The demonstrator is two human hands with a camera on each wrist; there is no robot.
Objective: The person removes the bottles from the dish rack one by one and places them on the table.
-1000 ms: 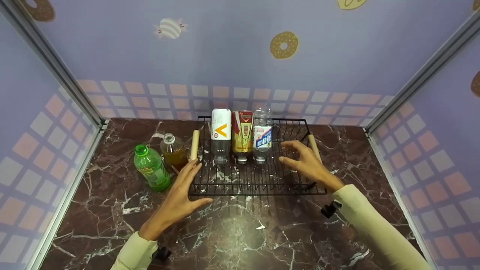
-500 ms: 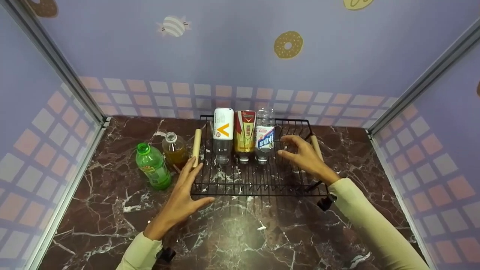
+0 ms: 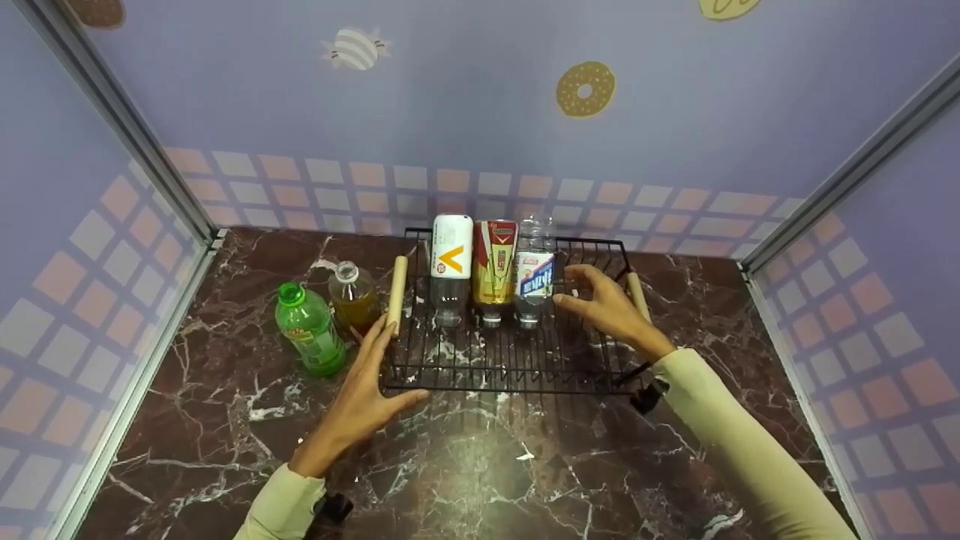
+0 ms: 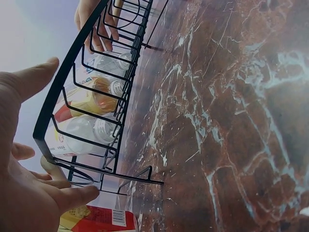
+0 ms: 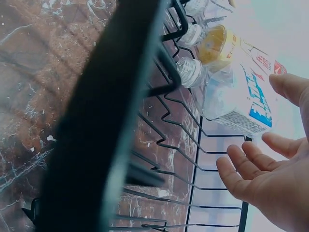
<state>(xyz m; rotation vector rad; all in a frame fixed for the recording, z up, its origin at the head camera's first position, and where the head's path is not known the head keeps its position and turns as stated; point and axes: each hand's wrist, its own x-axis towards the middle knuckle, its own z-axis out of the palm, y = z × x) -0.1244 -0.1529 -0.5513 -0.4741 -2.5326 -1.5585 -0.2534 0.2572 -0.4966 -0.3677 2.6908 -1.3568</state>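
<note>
Work on a dark marbled table [image 3: 480,465], seen from the head and from both wrists. A black wire rack [image 3: 510,390] stands near the patterned wall [image 3: 480,112], with a left wooden handle [image 3: 398,289] and a right wooden handle [image 3: 638,296] at its ends. Three bottles stand upside down in a row inside it, caps lowermost: a white-labelled bottle [image 3: 451,247] bearing an orange V, a red-and-gold bottle [image 3: 495,262] in the middle, and a clear bottle [image 3: 535,274] with a blue and white label. The left hand [image 3: 364,394], fingers extended and thumb spread wide, lies at the rack's left front corner; its fingertips overlap the near end of the left wooden handle, though actual contact cannot be told. The right hand [image 3: 611,309] holds nothing; its thumb and fingers are apart, and it hovers over the rack, just beside the clear bottle, between this and the right wooden handle. Outside the rack, to the left, a green bottle [image 3: 311,334] and an amber bottle [image 3: 355,304] stand upright on the table, close together, the amber one nearer the rack
</note>
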